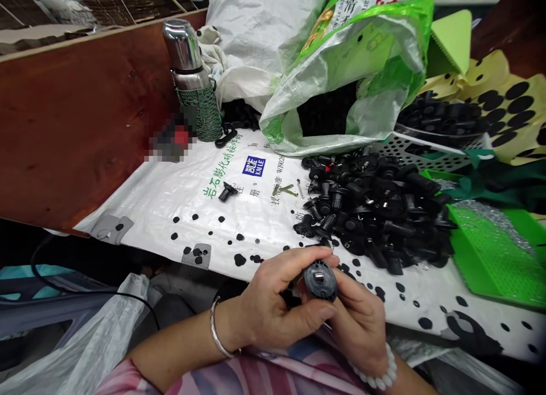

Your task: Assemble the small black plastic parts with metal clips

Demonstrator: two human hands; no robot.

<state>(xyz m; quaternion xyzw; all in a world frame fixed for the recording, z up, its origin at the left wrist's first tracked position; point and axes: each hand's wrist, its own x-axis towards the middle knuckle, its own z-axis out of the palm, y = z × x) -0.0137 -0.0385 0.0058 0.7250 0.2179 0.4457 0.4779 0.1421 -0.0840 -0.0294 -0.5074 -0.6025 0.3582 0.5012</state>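
A black plastic part [326, 287] with a round, slotted end is held near the table's front edge. Its round face points toward me, and a small shiny metal piece shows in the slot at its centre. My left hand [277, 304], with a silver bangle at the wrist, curls around it, thumb below and fingers above. Closed on its other side is my right hand [358, 312], wearing a white bead bracelet. The rest of the part is hidden by my fingers. Just beyond my hands lies a heap of similar black parts [375, 207].
A green tray [482, 270] with small shiny metal pieces stands right, near a white basket [435, 147] of black parts. Behind are a green-white bag [294, 122] and a steel thermos [183, 48]. A loose black part [228, 191] lies on the white sheet [157, 201].
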